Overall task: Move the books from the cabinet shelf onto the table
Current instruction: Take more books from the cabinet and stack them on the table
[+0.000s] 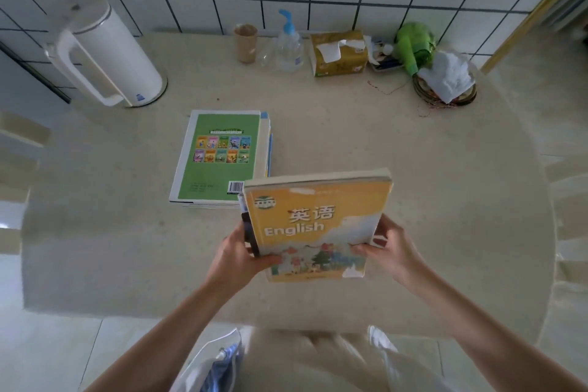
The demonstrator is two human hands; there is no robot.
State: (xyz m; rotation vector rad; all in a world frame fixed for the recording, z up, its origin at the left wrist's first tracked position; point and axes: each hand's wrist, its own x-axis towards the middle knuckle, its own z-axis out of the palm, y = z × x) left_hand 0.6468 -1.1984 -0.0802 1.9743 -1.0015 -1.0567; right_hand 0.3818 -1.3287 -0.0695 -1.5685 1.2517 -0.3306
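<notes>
Head camera looks steeply down, close over table [413, 169].

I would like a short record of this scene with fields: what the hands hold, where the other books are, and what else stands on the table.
held: orange English book, with more books under it
left hand: grips its left edge
right hand: grips its right edge
already placed: green-topped stack lying flat on the table
other items: white kettle, tissue box, pump bottle
</notes>
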